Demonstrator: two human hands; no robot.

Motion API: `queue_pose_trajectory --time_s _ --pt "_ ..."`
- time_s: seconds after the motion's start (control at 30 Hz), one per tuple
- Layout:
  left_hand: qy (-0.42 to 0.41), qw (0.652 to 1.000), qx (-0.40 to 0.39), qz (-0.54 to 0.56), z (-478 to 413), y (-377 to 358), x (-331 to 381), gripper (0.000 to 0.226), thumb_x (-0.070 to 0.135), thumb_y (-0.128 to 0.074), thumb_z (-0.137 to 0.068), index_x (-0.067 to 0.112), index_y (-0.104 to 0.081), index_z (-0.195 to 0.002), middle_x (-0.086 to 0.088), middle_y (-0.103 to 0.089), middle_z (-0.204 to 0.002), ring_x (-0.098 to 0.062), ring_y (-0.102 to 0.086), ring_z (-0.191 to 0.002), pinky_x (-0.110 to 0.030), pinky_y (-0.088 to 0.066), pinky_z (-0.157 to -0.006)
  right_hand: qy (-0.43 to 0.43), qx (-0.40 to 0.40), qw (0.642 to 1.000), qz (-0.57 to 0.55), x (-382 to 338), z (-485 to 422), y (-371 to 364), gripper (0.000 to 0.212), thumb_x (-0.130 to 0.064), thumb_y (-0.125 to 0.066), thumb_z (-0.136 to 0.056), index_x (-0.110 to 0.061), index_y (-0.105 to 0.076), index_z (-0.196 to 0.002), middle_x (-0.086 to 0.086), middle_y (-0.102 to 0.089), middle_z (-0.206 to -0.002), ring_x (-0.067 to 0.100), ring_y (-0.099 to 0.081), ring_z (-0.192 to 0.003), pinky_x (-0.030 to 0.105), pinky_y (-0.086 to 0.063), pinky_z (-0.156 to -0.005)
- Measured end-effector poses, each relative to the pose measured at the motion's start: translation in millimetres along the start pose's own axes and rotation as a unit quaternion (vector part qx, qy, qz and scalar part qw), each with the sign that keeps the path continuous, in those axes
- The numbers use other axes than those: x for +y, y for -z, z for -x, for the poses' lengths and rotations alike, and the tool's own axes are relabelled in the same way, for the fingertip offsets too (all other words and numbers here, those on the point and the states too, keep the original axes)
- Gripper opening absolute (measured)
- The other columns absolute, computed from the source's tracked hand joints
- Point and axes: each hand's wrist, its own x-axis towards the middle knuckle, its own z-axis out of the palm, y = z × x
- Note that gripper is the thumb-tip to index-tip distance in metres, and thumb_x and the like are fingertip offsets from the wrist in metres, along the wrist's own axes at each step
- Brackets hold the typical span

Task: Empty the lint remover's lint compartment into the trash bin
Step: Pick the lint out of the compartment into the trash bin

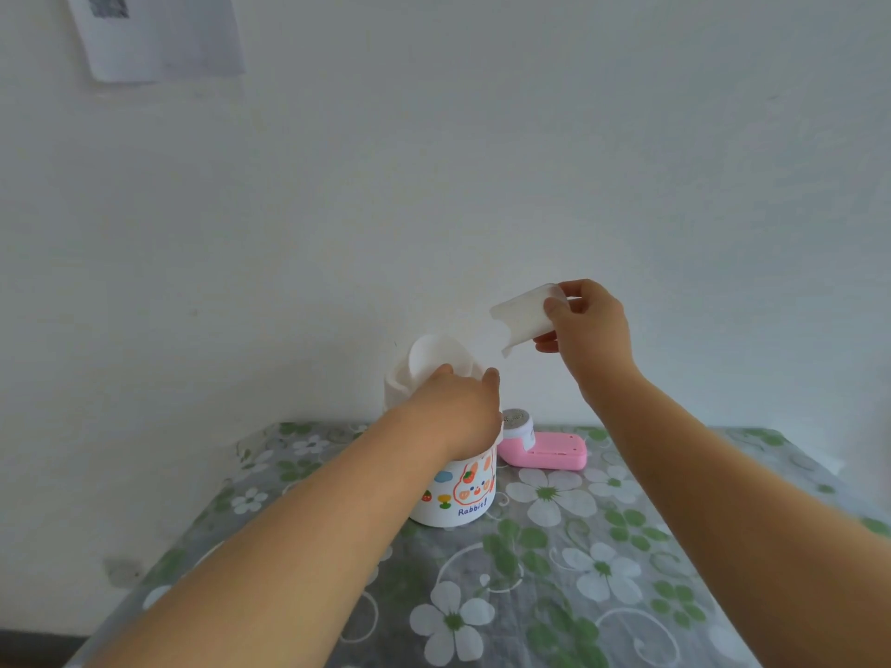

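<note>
A small white trash bin [453,499] with cartoon rabbit prints stands on the table near the wall. Its white lid [429,361] is tipped up, and my left hand [463,407] rests over the bin's top, holding the lid. My right hand [586,330] is raised above and to the right of the bin, pinching a translucent white lint compartment [523,318] that tilts down toward the bin. The pink lint remover [545,448] lies on the table just behind and to the right of the bin, with its round shaver head facing the bin.
The table [602,571] has a grey cloth with white flowers and green leaves. A white wall stands right behind it. A paper sheet [159,31] hangs on the wall at upper left.
</note>
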Motion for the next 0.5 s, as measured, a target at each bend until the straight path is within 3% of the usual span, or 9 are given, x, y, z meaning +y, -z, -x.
queue_pose_trajectory --time_s 0.1,0.2,0.33,0.4,0.5 --pt "-0.005 1.0 0.018 0.015 4 0 -1 0.045 0.034 -0.032 -0.099 0.009 -0.035 -0.136 -0.014 -0.068 -0.107 -0.033 -0.058 -0.094 -0.037 -0.031 -0.077 0.001 0.006 1.0 0.003 1 -1 4 0.018 -0.017 -0.05 -0.094 -0.016 -0.061 -0.108 -0.002 -0.07 -0.087 0.024 -0.075 -0.067 0.048 -0.061 -0.079" --pt "-0.003 0.996 0.088 0.028 10 6 -7 0.035 0.035 -0.037 -0.097 0.011 -0.05 -0.118 -0.011 -0.067 -0.099 -0.028 -0.057 -0.086 -0.034 -0.032 -0.064 -0.005 0.017 1.0 -0.008 1 -4 8 0.017 -0.017 -0.049 -0.094 -0.016 -0.06 -0.108 0.002 -0.071 -0.094 0.022 -0.075 -0.065 0.044 -0.061 -0.078" --pt "0.009 0.98 0.194 -0.044 12 12 -22 0.027 0.019 -0.04 -0.091 0.013 -0.063 -0.104 -0.004 -0.066 -0.101 -0.025 -0.052 -0.096 -0.035 -0.033 -0.076 -0.026 0.013 0.999 -0.022 2 -6 9 0.028 -0.01 -0.051 -0.088 -0.013 -0.059 -0.115 -0.002 -0.066 -0.093 0.023 -0.074 -0.069 0.044 -0.061 -0.08" --pt "0.041 0.978 0.202 -0.032 15 12 -31 0.031 0.012 -0.041 -0.086 0.014 -0.063 -0.109 -0.002 -0.067 -0.104 -0.025 -0.052 -0.1 -0.035 -0.037 -0.084 -0.031 -0.003 0.999 0.007 2 -6 8 0.04 -0.007 -0.054 -0.083 -0.011 -0.06 -0.122 -0.002 -0.063 -0.093 0.015 -0.068 -0.069 0.035 -0.057 -0.067" --pt "0.07 0.976 0.207 -0.01 18 8 -40 0.035 0.009 -0.041 -0.085 0.014 -0.062 -0.113 -0.001 -0.068 -0.104 -0.024 -0.053 -0.1 -0.036 -0.038 -0.087 -0.047 -0.032 0.997 0.056 3 -3 6 0.047 -0.003 -0.056 -0.077 -0.01 -0.066 -0.122 0.002 -0.062 -0.086 0.012 -0.053 -0.061 0.023 -0.037 -0.052"
